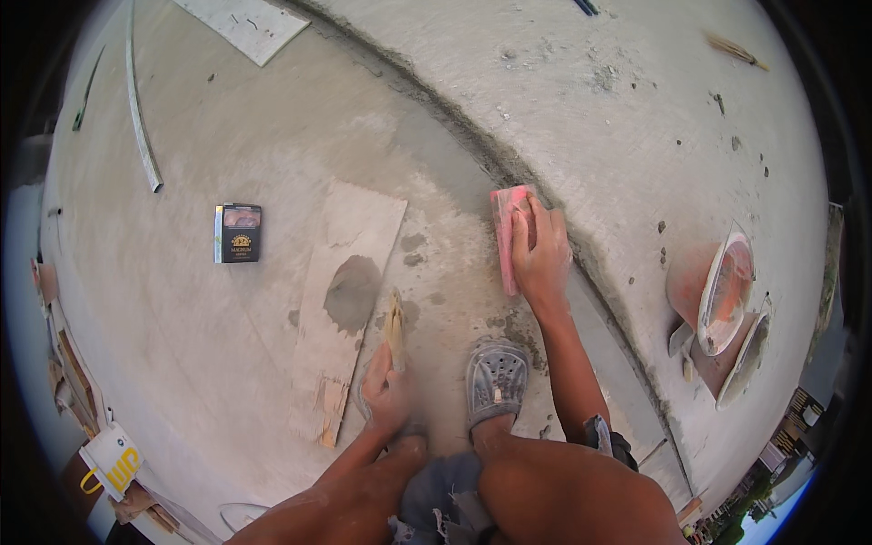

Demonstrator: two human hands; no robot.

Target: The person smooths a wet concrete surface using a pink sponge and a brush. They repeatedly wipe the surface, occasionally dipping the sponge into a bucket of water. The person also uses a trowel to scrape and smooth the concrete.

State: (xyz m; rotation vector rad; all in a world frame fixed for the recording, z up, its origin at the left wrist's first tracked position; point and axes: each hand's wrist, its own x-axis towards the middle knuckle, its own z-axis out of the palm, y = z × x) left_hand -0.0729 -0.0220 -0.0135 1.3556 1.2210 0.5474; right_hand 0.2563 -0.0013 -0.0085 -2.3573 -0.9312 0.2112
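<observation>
My right hand (542,250) is closed around a pink hand float (505,238), a flat block that lies on the concrete beside a dark groove (472,145). In my left hand (383,391) is a slim tan tool (394,327), pointing away from me; motion blur hides whether it is a brush or a wooden scraper. Left of that hand lies a pale, frayed board (331,245) with a patch of wet grey mortar (352,292) on it. Damp spots mark the floor between the board and the float.
My grey clog (497,381) stands between my hands. A black cigarette pack (238,233) lies at left, near a metal strip (138,109). Two buckets (727,291) lie at right. A pale sheet (247,27) and a bristle brush (734,50) lie farther off.
</observation>
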